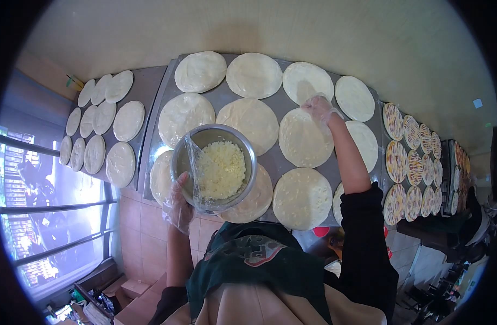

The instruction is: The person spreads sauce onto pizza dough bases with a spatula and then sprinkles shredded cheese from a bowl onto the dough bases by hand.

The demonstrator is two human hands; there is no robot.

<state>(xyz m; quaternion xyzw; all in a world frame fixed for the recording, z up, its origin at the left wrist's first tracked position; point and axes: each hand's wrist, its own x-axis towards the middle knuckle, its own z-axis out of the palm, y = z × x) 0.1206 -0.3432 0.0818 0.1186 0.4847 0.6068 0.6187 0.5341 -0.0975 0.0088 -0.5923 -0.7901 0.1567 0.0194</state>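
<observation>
My left hand [179,205], in a clear plastic glove, grips the left rim of a metal bowl [250,184]. Inside the bowl lie pale yellow-white crumbly bits [221,169], and clear plastic film hangs over its left side. Also gloved, my right hand [319,107] is over the gap between a back-row dough round [308,81] and a middle-row dough round [306,138]. Its fingers are bunched together, and what they hold is too small to make out. Scattered bits dot the middle-row round and the front dough round [301,199].
More plain rounds cover the grey table [227,96] and a left table [143,77]. Rounds with coloured stripes [396,161] stand on the right. A wall [292,27] runs behind, a window [53,216] is at left, and part of another person [479,216] shows far right.
</observation>
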